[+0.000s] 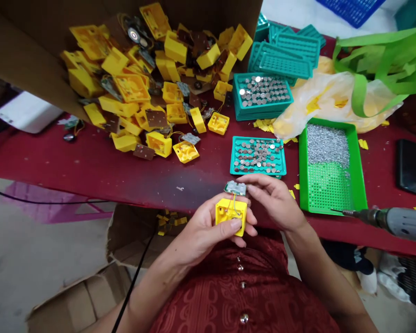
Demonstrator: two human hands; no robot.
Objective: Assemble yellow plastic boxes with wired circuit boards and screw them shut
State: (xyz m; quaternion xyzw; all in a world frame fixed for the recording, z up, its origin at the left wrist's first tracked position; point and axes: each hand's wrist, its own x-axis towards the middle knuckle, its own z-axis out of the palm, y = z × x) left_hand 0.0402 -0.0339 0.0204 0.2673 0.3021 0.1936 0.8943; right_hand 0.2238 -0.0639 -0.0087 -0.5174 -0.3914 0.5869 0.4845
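Note:
My left hand grips a small yellow plastic housing, with the thumb across its front face. Thin coloured wires rise from the housing to a small circuit board held just above it. My right hand pinches that board at its edge between thumb and fingers. Part of the board is hidden behind my fingertips. A teal tray of button cells lies on the red table beyond my right hand, not touching it.
A cardboard box spills a heap of yellow housings onto the red table. Beyond lie another button-cell tray, stacked teal trays, and a green tray of screws. An electric screwdriver points in from the right. A phone lies far right.

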